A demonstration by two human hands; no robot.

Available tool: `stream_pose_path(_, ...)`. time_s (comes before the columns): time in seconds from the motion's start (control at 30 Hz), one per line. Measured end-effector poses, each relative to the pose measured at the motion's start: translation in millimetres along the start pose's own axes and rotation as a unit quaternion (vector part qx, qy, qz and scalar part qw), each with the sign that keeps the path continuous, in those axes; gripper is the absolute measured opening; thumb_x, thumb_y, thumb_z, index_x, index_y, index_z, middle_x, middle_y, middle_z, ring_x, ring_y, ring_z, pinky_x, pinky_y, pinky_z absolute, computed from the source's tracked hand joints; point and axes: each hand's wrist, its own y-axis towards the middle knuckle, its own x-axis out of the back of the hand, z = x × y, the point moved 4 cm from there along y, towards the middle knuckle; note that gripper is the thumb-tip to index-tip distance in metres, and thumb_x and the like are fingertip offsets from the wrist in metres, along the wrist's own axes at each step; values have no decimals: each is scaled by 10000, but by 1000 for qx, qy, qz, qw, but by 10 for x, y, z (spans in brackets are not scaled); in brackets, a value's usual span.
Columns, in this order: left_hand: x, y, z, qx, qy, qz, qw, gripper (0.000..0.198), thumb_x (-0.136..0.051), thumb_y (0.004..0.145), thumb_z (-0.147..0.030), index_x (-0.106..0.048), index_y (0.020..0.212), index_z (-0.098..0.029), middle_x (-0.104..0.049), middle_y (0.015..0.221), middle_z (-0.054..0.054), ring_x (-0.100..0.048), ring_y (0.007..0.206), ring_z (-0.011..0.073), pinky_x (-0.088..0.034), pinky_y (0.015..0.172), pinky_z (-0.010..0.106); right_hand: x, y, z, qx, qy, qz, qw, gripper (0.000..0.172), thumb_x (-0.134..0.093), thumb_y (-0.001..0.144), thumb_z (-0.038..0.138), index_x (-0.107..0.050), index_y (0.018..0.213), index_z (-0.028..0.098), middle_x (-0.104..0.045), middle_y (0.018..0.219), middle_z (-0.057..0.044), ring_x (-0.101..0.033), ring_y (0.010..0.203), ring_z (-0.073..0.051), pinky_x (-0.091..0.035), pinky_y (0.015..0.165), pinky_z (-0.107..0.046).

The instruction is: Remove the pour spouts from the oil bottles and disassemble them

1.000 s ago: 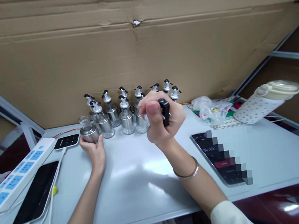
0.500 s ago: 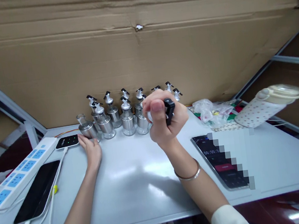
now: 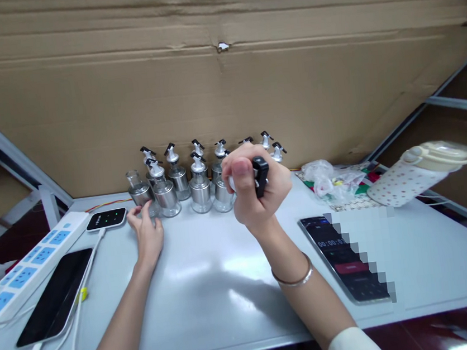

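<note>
Your L hand (image 3: 147, 235) is loosely spread by topless bottle (image 3: 140, 193), 11 o'clock, grey surface (image 3: 199, 246); R hand (image 3: 258, 186) clenched round black-levered top (image 3: 262, 173); cardboard wall (image 3: 224, 97) at 12.

I log a creased brown cardboard wall (image 3: 125, 108), grey metal framing (image 3: 6, 147) both sides, light glaring off pale counter (image 3: 443, 241), glossy dark-red floor (image 3: 424, 336).

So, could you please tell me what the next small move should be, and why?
I would probably bring the black-levered piece in the right hand toward the open-necked bottle by the left hand, since its neck is bare while the neighbouring bottles carry black-levered tops.
</note>
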Motion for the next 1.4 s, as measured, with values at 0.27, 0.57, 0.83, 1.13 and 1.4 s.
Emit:
stream_pose_path(0.27, -139, -32, 12, -38, 71, 73, 994, 623, -512, 755, -152, -385, 1365, -143, -320, 1215, 151, -335, 1217, 350, -312, 1052, 512, -57, -27, -22, -1, 13, 21, 1000, 237, -454, 917, 255, -467, 689, 191, -487, 597, 37, -418, 469, -48, -352, 478, -207)
stream_pose_path(0.57, -18, -117, -297, -145, -75, -1, 987, 600, -546, 798, -245, -278, 1328, -160, -397, 1159, 133, -477, 1047, 235, -449, 908, 411, -325, -191, -108, -85, -66, 174, 979, 224, -398, 922, 307, -490, 750, 197, -586, 662, 10, -519, 553, -81, -397, 544, -208)
stream_pose_path(0.83, -40, -449, -581, -201, -207, -58, 956, 739, -622, 727, -346, -231, 1327, -163, -434, 1189, 153, -526, 1078, 246, -465, 846, 350, -826, -884, -312, -304, -234, 388, 838, 208, -373, 915, 290, -502, 1031, 176, -618, 922, -75, -556, 870, -228, -428, 743, -352)
stream_pose_path(1.13, -151, -507, -679, -133, -145, 188, 962, 357, -468, 715, -171, -534, 1065, -185, -666, 963, 70, -629, 798, 186, -458, 700, 268, -316, -1344, -342, -303, -211, 427, 825, 218, -419, 901, 300, -530, 982, 131, -572, 920, -98, -524, 850, -199, -436, 771, -338)
stream_pose_path(1.4, -290, -584, -742, -71, -212, 364, 904, 217, -480, 636, -273, -384, 476, -163, -321, 462, -49, -294, 460, 65, -248, 454, 197, 25, -1241, -331, -3, -209, 435, 876, 245, -442, 911, 344, -570, 834, 150, -600, 700, -43, -506, 645, -153, -367, 568, -261)
